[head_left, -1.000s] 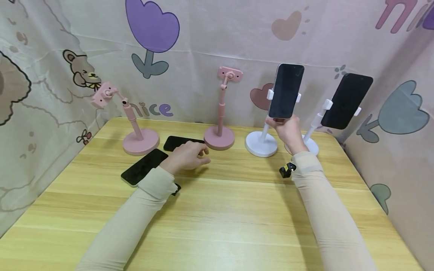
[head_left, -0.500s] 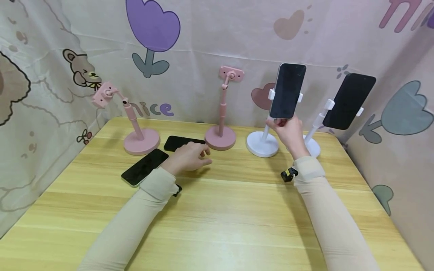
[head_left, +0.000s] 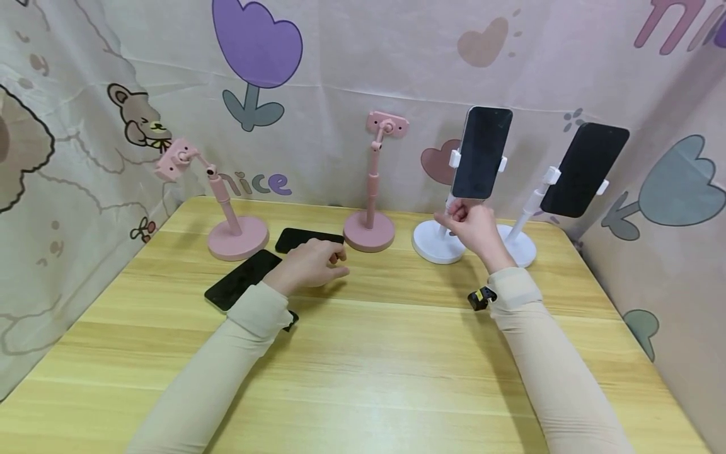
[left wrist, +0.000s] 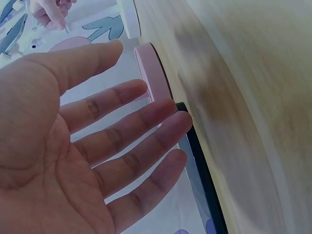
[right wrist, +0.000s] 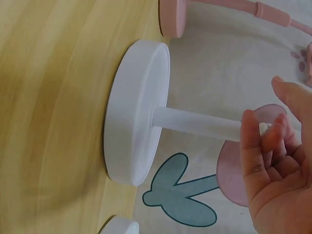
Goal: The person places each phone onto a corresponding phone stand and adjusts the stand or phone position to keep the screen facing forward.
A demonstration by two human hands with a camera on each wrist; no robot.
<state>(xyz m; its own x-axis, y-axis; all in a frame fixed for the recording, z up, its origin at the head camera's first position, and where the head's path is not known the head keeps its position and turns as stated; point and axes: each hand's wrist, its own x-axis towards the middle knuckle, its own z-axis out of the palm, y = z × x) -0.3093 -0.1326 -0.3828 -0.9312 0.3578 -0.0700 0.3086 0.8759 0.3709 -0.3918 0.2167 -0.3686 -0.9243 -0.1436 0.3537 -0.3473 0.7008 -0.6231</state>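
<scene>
My right hand point(head_left: 476, 228) is just below the phone point(head_left: 482, 153) clamped upright in a white phone stand point(head_left: 438, 243). In the right wrist view its fingers curl loosely beside the stand's white pole point(right wrist: 200, 123), and the thumb is spread away from it. Over the table, my left hand point(head_left: 309, 265) hovers with relaxed, spread fingers, holding nothing; the left wrist view shows its palm point(left wrist: 53, 161). Close to that hand, a black phone point(head_left: 306, 238) lies near the base of a pink stand point(head_left: 369, 232), and a second phone point(head_left: 244, 277) lies partly behind the left wrist.
Another white stand point(head_left: 518, 244) at the right holds a tilted phone point(head_left: 584, 170). A bent pink stand point(head_left: 238, 238) without a phone stands at the back left. A printed curtain point(head_left: 340, 57) hangs behind the wooden table point(head_left: 386, 366).
My right hand has moved slightly down and left from beneath the clamped phone, its thumb coming away from the pole. The left hand has shifted only slightly. The stands stay in place.
</scene>
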